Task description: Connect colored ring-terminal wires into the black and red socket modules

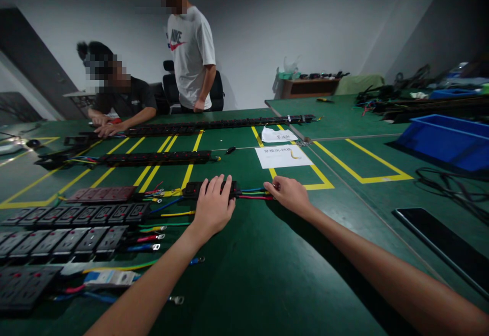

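My left hand [214, 206] lies across a short black socket strip [189, 190], its fingers over the far edge and the thumb at the near side, gripping it. Blue, green and red wires [252, 194] run from the strip's right end to my right hand [289, 194]. That hand is closed in a pinch on the wires' ends, and the fingertips hide the ends themselves. More coloured wires with a yellow lead [171, 192] come out at the strip's left side.
Black socket strips [80, 215] with ring-lug wires lie in rows at left, beside a dark red strip [101, 194]. Longer strips [160, 158] lie beyond. A paper sheet [282, 157], blue bin [451, 140], cables and phone [439, 242] are rightward. Two people [193, 61] are across the table.
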The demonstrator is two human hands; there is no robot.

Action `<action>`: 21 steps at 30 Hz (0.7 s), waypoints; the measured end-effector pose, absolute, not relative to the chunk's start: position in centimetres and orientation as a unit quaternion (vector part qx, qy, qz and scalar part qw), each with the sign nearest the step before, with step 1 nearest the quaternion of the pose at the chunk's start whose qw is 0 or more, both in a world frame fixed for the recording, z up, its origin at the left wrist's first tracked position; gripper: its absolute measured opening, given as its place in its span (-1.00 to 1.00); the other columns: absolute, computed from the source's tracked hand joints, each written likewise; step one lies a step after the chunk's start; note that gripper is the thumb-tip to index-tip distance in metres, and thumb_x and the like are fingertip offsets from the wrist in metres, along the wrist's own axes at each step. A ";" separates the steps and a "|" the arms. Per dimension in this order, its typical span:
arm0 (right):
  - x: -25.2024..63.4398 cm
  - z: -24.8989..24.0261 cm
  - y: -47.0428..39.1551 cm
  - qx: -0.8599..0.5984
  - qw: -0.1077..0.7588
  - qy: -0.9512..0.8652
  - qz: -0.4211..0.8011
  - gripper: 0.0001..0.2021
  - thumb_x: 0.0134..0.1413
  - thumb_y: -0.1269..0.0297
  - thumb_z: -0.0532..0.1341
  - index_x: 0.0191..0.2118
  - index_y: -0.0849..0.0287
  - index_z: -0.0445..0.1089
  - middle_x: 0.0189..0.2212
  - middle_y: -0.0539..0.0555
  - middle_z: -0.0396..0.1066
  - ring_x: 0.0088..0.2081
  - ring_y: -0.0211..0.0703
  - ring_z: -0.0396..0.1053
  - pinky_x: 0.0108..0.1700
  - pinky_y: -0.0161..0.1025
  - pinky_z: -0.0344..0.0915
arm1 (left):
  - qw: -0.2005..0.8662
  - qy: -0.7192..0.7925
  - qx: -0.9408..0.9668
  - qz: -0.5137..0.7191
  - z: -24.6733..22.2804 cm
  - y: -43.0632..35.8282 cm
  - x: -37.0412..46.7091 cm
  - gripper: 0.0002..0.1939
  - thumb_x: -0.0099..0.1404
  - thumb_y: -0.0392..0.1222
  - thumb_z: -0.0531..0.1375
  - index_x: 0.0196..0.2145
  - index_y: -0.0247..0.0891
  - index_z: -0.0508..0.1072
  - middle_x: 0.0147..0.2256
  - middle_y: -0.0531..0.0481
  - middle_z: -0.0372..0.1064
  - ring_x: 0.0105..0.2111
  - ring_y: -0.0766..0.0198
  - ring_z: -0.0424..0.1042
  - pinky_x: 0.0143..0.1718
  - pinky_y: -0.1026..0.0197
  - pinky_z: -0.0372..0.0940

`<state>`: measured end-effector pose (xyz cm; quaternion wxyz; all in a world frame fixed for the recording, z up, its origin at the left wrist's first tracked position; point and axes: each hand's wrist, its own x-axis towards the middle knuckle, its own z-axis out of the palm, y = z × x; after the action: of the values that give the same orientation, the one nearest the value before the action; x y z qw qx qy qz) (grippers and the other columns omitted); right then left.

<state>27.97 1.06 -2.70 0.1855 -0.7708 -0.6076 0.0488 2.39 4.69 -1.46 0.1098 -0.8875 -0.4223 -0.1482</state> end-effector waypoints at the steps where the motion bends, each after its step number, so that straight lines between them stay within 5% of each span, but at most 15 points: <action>1: 28.0 -2.7 1.1 -0.768 0.187 -0.610 0.049 -0.58 0.32 -0.09 0.10 -0.42 0.11 0.41 -0.50 0.05 0.46 -0.46 -0.16 0.32 -0.45 -0.25 -0.12 | 0.109 -0.422 -0.888 -0.148 -1.4 4.7 2.4 -0.40 0.49 -0.03 0.01 0.39 -0.31 0.18 0.32 -0.27 0.22 0.32 -0.07 0.20 0.36 -0.24 0.07; 21: 28.3 -3.1 1.0 -0.746 0.234 -0.621 0.055 -0.57 0.33 -0.07 0.09 -0.46 0.10 0.36 -0.54 0.03 0.42 -0.48 -0.16 0.31 -0.46 -0.25 -0.10 | 0.116 -0.420 -0.887 -0.152 -1.6 4.7 2.4 -0.41 0.49 -0.03 0.00 0.38 -0.32 0.20 0.31 -0.26 0.23 0.31 -0.06 0.20 0.36 -0.22 0.06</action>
<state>28.29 0.99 -3.10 0.2340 -0.7459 -0.6212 0.0547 2.35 4.71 -1.58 0.1164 -0.8872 -0.4198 -0.1518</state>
